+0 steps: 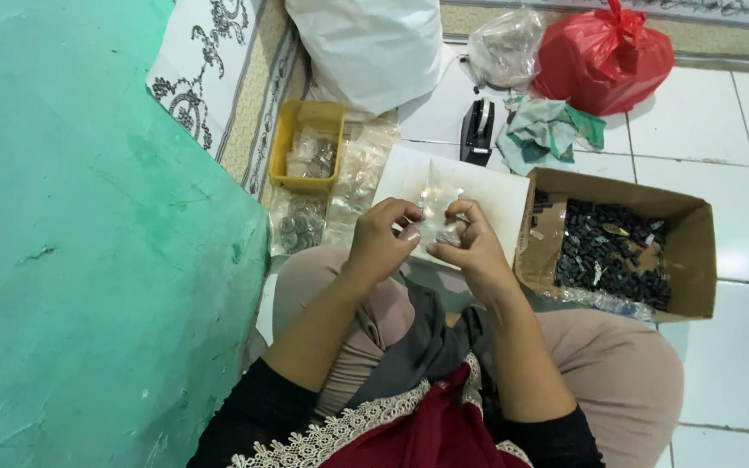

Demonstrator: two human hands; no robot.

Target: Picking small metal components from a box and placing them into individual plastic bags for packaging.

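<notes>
Head view: I see both of the person's hands meeting over the lap, pinching one small clear plastic bag (433,227) between them. The left hand (383,243) has its fingers curled onto the bag's left edge, thumb pressed against it; the right hand (472,245) clasps the bag's right side, fingertips bent inward. What is inside the bag I cannot make out; it looks small and pale.

Directly beyond the grip lies a white flat board (496,195) on the tiled floor (721,121). To the right of the grip sits an open cardboard box (691,251) filled with small dark parts. Further out beyond the board stands a black tape dispenser (478,130), with a crumpled green-and-white cloth (543,130) just beside it. To the left of the grip and farther away is a yellow plastic tray (281,147) holding clear packets, and more clear packets (357,173) lie between the tray and the board. Far beyond I see a white sack (366,48), a clear bag (504,48) and a tied red plastic bag (604,61). A green wall (88,243) fills the left.
</notes>
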